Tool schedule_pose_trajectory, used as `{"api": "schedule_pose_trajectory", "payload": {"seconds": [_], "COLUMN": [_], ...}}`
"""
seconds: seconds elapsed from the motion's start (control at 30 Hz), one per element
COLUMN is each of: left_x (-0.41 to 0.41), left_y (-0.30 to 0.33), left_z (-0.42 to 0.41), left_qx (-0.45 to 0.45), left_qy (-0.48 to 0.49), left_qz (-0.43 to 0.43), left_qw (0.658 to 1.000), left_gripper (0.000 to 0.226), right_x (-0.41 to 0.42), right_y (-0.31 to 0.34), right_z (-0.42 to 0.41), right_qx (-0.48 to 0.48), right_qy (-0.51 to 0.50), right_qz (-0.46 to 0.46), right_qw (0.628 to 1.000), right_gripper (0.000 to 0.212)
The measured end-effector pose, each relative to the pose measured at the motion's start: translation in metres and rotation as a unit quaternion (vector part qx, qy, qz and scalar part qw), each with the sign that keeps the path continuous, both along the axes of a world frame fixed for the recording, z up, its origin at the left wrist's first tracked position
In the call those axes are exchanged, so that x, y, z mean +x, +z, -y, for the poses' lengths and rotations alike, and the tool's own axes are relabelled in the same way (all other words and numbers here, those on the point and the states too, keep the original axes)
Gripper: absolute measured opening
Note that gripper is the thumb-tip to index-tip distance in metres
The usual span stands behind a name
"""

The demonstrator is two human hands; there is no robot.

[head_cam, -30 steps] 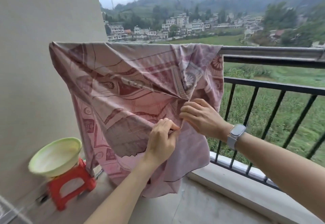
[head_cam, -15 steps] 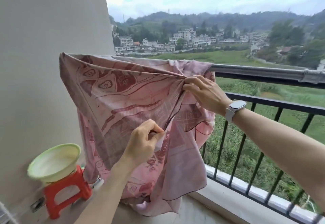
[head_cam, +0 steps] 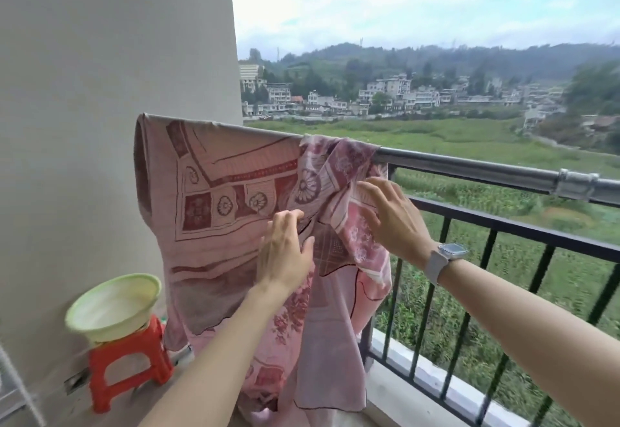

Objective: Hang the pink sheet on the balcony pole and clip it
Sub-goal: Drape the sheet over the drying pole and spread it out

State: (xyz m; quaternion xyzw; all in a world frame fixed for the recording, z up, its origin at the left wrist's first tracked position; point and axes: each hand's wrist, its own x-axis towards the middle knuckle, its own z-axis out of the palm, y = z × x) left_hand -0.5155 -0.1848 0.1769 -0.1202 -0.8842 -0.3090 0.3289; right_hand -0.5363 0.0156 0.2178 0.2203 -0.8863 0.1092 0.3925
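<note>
Head view: a pink sheet [head_cam: 235, 198] with dark red borders and flower medallions hangs over a metal pole [head_cam: 469, 170] that runs from centre left to the right edge of the frame. It covers the pole's left stretch, beside a pale wall [head_cam: 100, 91]. The left half lies fairly flat; the right part is bunched in folds.

The left hand [head_cam: 285, 252], frame centre, rests against the cloth with its grip loosely spread, fingers lying on a fold; whether it pinches anything cannot be told. The right hand [head_cam: 392, 218], just right of it, has its grip spread flat, palm towards the bunched folds.

Lower left, a pale green basin [head_cam: 114, 305] sits on a red stool [head_cam: 131, 363]. No clips are visible.

The sheet looks thin, light and limp, probably apt to slide on smooth metal. Taking it by its hemmed edges and drawing the bunch rightward along the pole seems best.
</note>
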Motion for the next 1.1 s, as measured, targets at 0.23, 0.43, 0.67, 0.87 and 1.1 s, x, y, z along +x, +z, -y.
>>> {"api": "schedule_pose_trajectory", "payload": {"seconds": [0.23, 0.43, 0.67, 0.87, 1.1], "left_x": [-0.083, -0.118, -0.15, -0.179, -0.201], "left_y": [0.044, 0.093, 0.197, 0.233, 0.258], "left_z": [-0.047, -0.028, -0.02, -0.009, 0.003], "left_qx": [-0.036, 0.104, 0.132, 0.318, 0.214], "left_qy": [0.022, -0.129, -0.261, -0.333, -0.246], "left_qz": [-0.03, -0.053, 0.064, 0.087, 0.028], "left_qw": [0.999, 0.985, 0.954, 0.883, 0.945], "left_gripper": [0.051, 0.015, 0.026, 0.027, 0.025], "right_x": [-0.018, -0.043, -0.09, -0.129, -0.15], "right_y": [0.005, 0.064, 0.13, 0.162, 0.226], "right_z": [-0.009, -0.011, 0.014, 0.011, -0.008], "right_qx": [-0.006, 0.066, -0.042, -0.298, -0.298], "right_qy": [-0.001, -0.062, -0.043, 0.039, 0.019], "right_qz": [-0.025, -0.132, 0.28, 0.39, 0.186], "right_qw": [1.0, 0.987, 0.958, 0.87, 0.936], "right_gripper": [0.038, 0.038, 0.025, 0.02, 0.019]}}
